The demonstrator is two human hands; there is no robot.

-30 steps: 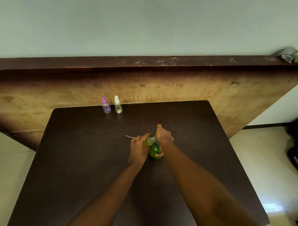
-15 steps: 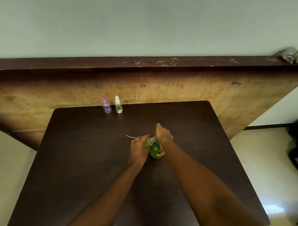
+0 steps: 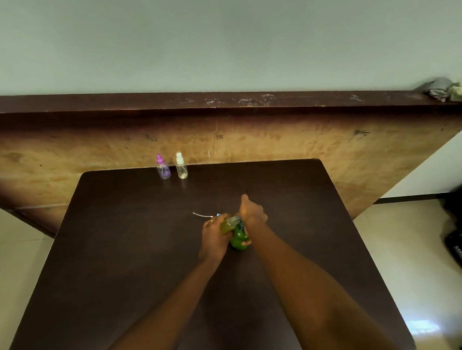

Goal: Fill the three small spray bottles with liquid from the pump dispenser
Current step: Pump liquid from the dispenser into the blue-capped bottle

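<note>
Nothing moved — left hand (image 3: 214,235) grip holds small bottle (image 3: 226,224) | right hand (image 3: 252,213) grip wraps pump dispenser (image 3: 238,239) — one finger extended.

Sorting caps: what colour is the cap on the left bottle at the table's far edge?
Pink-purple cap, head view.

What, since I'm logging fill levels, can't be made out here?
Head view only:
- Level in the held bottle: the left hand wraps it.
- Spout of the pump dispenser: blurred, under the right hand.
- Levels in the purple-capped bottle and white-capped bottle: too small.
- Near end of the white tube: behind the left hand.
</note>
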